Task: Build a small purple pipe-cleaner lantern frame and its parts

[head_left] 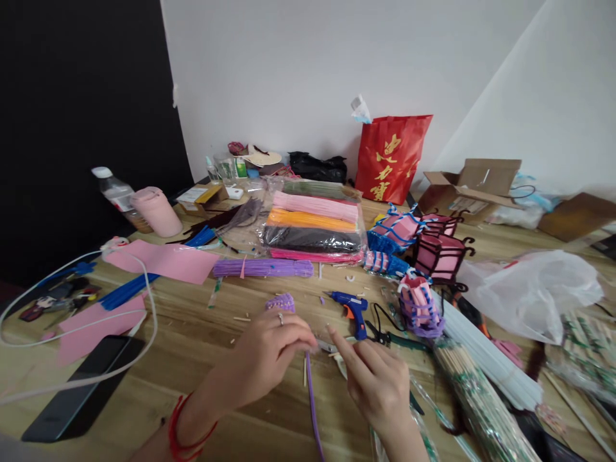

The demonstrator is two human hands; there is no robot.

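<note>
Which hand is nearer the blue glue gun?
Right. The right hand sits just below the blue glue gun, index fingertip close to its handle. The left hand is farther off, lower left of it in the picture, pinching a purple pipe cleaner.

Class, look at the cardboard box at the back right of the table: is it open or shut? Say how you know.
Open: the cardboard box has its top flaps raised and spread apart.

A red bag [392, 157] stands at the far wall, a cardboard box [469, 186] to its right. On the far left of the tabletop [202, 333] sit a pink cup [156, 212] and a bottle [115, 192]. A phone [81, 388] lies near left, a blue glue gun [353, 308] centre, a white plastic bag [529, 292] right.
</note>
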